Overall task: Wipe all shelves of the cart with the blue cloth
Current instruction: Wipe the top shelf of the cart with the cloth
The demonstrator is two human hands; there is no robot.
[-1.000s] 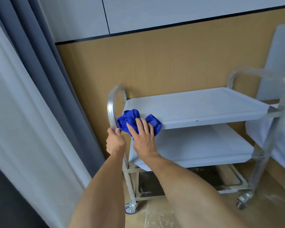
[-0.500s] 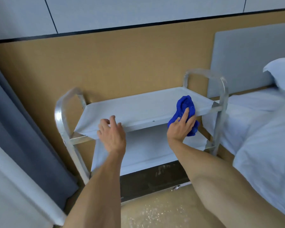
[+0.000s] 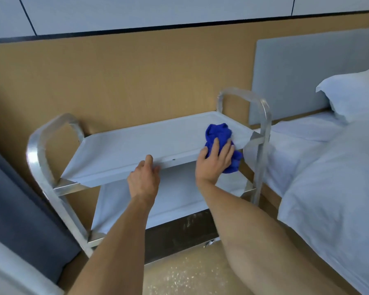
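Observation:
The metal cart stands against the wood-panelled wall, with a pale top shelf, a middle shelf and a dark bottom shelf. A crumpled blue cloth lies at the right front corner of the top shelf and partly hangs over its rim. My right hand presses on the cloth with fingers laid over it. My left hand grips the front rim of the top shelf near its middle, thumb on top.
A bed with white sheets and a pillow sits close against the cart's right handle. A grey curtain hangs at the left. The floor in front of the cart is glossy tan.
My right hand swept the cloth from the left end of the top shelf to its right end. My left hand left the left handle and moved to the shelf's front rim.

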